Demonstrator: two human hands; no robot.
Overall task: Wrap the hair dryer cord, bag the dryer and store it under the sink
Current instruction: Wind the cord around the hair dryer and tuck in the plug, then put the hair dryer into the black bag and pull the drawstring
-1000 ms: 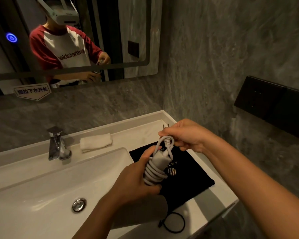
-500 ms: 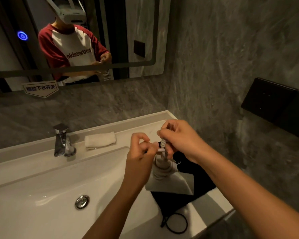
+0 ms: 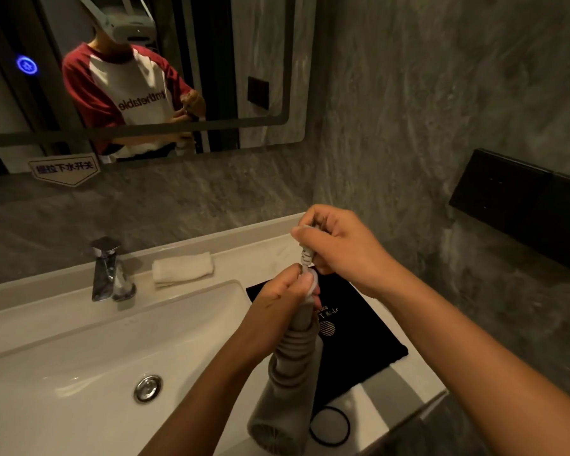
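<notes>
A pale grey hair dryer [image 3: 285, 403] hangs barrel-down over the right end of the counter, its cord [image 3: 295, 350] coiled around the handle. My left hand [image 3: 283, 301] grips the top of the handle and the last loop of cord. My right hand [image 3: 339, 248] is just above it, pinching the plug end of the cord [image 3: 306, 256] and holding it upright. A flat black drawstring bag [image 3: 352, 343] with a gold logo lies on the counter under the dryer, its black drawstring loop [image 3: 330, 426] at the front edge.
The white sink basin [image 3: 79, 373] with a chrome drain [image 3: 147, 388] fills the left. A chrome faucet [image 3: 107, 271] and a folded white towel [image 3: 182, 269] stand behind it. A mirror [image 3: 211, 77] hangs above; a black wall panel [image 3: 520, 205] is on the right wall.
The dryer has turned from lying in my left hand to hanging barrel-down. My left hand moved up to the top of the handle, and my right hand lifted the plug end above it.
</notes>
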